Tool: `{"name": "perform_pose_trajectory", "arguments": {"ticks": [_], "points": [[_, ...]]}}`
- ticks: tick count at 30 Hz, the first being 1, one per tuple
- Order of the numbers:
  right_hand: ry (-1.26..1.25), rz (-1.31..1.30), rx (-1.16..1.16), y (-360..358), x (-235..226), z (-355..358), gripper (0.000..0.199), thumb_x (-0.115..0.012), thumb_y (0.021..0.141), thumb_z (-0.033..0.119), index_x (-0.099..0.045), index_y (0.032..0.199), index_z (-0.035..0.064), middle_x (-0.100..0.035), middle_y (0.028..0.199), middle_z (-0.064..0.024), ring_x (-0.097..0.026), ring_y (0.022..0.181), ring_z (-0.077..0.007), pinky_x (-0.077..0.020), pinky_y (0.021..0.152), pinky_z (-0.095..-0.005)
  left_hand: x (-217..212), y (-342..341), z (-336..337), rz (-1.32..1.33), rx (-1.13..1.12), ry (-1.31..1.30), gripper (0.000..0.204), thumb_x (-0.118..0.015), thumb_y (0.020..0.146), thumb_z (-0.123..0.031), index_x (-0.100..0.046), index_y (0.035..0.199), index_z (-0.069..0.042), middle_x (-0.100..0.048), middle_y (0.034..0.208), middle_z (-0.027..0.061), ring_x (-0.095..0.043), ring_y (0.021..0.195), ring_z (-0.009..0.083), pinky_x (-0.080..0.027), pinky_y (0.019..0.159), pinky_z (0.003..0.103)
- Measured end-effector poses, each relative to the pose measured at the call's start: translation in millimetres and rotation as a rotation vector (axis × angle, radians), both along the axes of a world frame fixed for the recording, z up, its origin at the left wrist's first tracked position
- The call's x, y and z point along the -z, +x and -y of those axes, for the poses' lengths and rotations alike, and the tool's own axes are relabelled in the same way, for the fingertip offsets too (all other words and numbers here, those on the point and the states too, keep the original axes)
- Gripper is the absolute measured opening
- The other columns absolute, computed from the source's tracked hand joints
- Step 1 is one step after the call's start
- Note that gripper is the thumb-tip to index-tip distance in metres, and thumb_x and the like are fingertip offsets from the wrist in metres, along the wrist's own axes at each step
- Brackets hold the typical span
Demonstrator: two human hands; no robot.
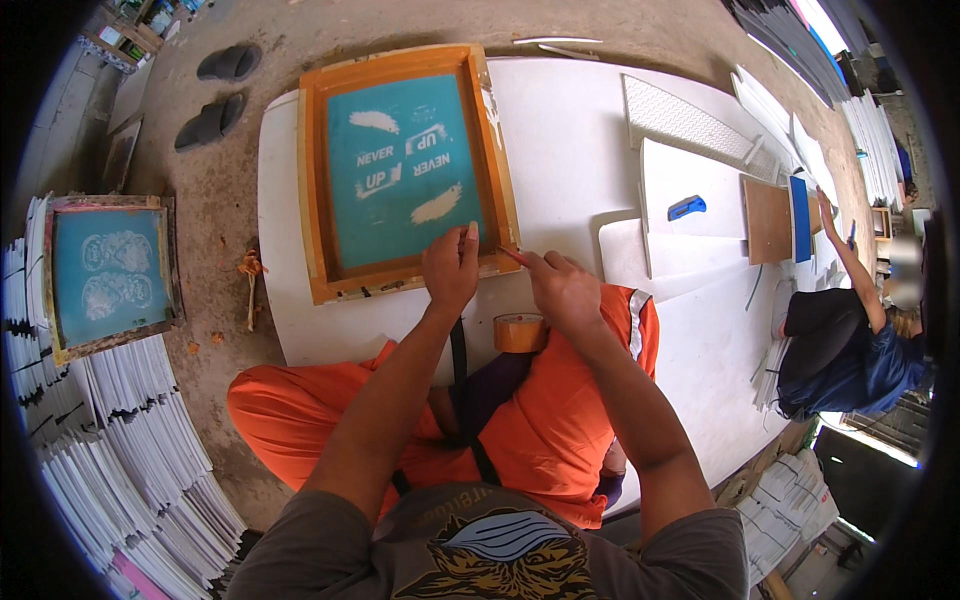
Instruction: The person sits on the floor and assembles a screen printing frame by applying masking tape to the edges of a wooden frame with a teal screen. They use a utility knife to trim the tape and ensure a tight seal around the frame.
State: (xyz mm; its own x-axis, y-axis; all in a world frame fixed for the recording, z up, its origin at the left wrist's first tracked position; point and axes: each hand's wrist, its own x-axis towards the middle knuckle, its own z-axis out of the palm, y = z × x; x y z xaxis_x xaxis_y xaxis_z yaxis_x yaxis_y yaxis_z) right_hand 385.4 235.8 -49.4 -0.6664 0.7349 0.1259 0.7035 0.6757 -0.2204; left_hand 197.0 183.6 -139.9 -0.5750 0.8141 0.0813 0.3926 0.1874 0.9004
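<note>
A screen-printing frame lies on the white board before me. Brown tape lines its wood, and its teal mesh carries pale stencilled lettering and two whitish patches. At its near right corner my right hand grips a thin red tool; its tip touches or nearly touches the frame, and its exact kind is unclear. My left hand is closed over the near edge, fingers pinched together. Whatever it pinches, if anything, cannot be made out. Between my forearms, a roll of brown packing tape rests against my orange trouser leg.
A blue utility knife lies on white sheets to the right, near a brown panel. Another person sits at the far right, arm stretched forward. On the left, a second printing screen stands by stacked white sheets. Black slippers lie beyond.
</note>
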Motion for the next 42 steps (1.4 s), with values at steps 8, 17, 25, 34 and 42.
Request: {"name": "perform_pose_trajectory", "arguments": {"ticks": [8, 17, 25, 34, 42], "points": [[-0.139, -0.119, 0.406, -6, 3, -38, 0.016, -0.065, 0.099, 0.021, -0.070, 0.111, 0.0116, -0.075, 0.089, -0.0122, -0.072, 0.079, -0.0366, -0.0563, 0.070, -0.0480, -3, -4, 5, -0.016, 0.033, 0.055, 0.024, -0.067, 0.100, -0.027, -0.071, 0.103, -0.004, -0.071, 0.088, 0.0141, -0.067, 0.085, 0.0343, -0.049, 0.079, 0.047], [-0.251, 0.076, 0.674, 4, 49, -98, 0.027, -0.065, 0.097, 0.026, -0.063, 0.118, 0.0099, -0.072, 0.111, -0.0183, -0.071, 0.104, -0.0404, -0.0566, 0.087, -0.0544, -22, 19, 40, -0.427, 0.267, -0.022, 0.029, -0.071, 0.094, -0.029, -0.071, 0.118, -0.013, -0.062, 0.117, 0.0130, -0.055, 0.118, 0.0350, -0.035, 0.113, 0.058], [-0.167, -0.029, 0.422, 2, 44, -78, 0.042, -0.076, 0.088, 0.022, -0.064, 0.128, 0.0122, -0.066, 0.119, -0.0146, -0.066, 0.113, -0.0365, -0.0571, 0.092, -0.0500, -26, 27, 35, -0.462, 0.235, -0.112, 0.038, -0.071, 0.094, -0.039, -0.071, 0.125, -0.016, -0.059, 0.117, 0.0112, -0.053, 0.120, 0.0339, -0.028, 0.118, 0.060], [-0.246, -0.091, 0.439, 1, 45, -83, 0.043, -0.074, 0.089, 0.021, -0.064, 0.129, 0.0092, -0.066, 0.121, -0.0160, -0.066, 0.115, -0.0376, -0.0571, 0.093, -0.0497, -24, 29, 26, -0.525, 0.215, -0.139, 0.040, -0.071, 0.093, -0.045, -0.073, 0.120, -0.015, -0.058, 0.113, 0.0117, -0.055, 0.115, 0.0337, -0.033, 0.114, 0.063], [-0.210, -0.133, 0.400, 0, 51, -82, 0.039, -0.076, 0.088, 0.019, -0.065, 0.123, 0.0078, -0.067, 0.120, -0.0167, -0.067, 0.110, -0.0385, -0.0561, 0.092, -0.0493, -25, 29, 20, -0.582, 0.248, -0.246, 0.047, -0.070, 0.092, -0.055, -0.074, 0.116, -0.015, -0.059, 0.112, 0.0112, -0.057, 0.112, 0.0346, -0.032, 0.113, 0.068]]}}
